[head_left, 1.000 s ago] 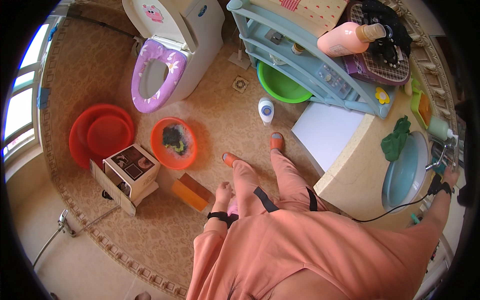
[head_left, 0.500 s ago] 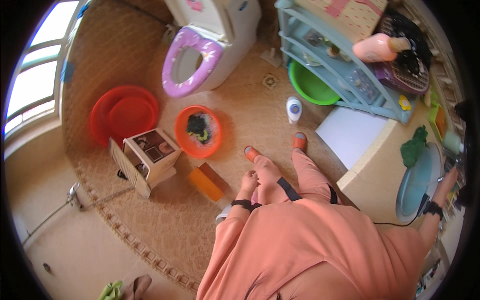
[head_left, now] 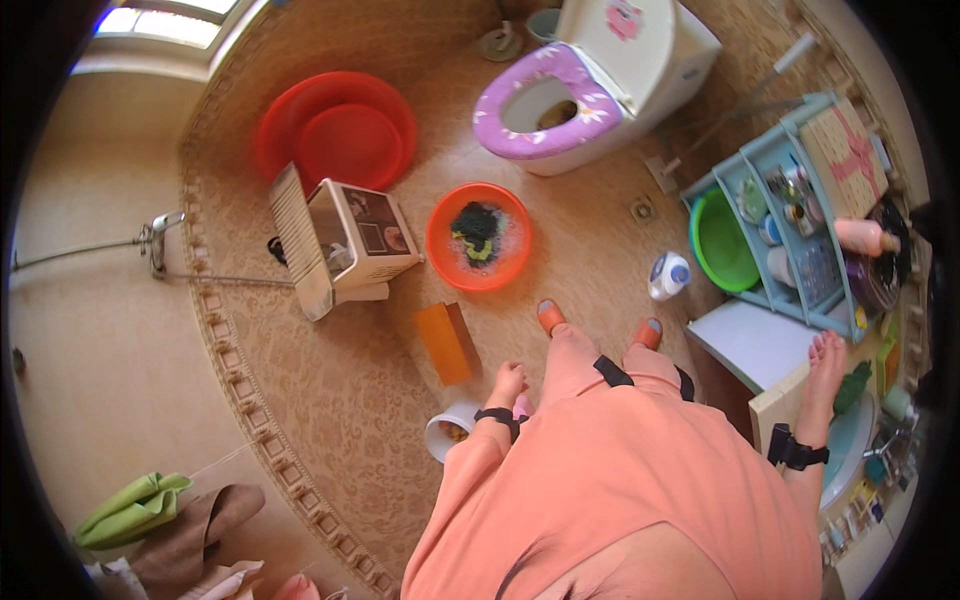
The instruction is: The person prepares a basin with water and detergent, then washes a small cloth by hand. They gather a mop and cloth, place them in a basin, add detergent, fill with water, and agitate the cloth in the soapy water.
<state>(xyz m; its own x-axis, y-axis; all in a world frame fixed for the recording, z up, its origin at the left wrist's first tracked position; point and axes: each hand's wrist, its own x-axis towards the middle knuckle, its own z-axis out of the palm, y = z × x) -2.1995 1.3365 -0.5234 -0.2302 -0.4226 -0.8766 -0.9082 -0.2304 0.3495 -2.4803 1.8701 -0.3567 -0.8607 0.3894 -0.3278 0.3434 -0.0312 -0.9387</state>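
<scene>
Right hand: raised past the edge of the beige stone surface, fingers extended and slightly apart. Crumpled dark-green cloth lies just beside it, at the rim of the pale-blue oval washbasin (contact between hand and cloth cannot be judged from this angle).

Left hand: near the left thigh, fingers loosely curled; cannot tell whether anything is enclosed. A pink object, mostly hidden, shows between that hand and the leg. Nearby on the patterned brown floor: a white round bucket with yellowish contents, and an orange-brown rectangular box.

Farther out, also on the floor: an orange round plastic tub holding dark cloth in foamy water; a large red round basin; a white bottle with a blue cap, upright, well apart from both hands.
</scene>
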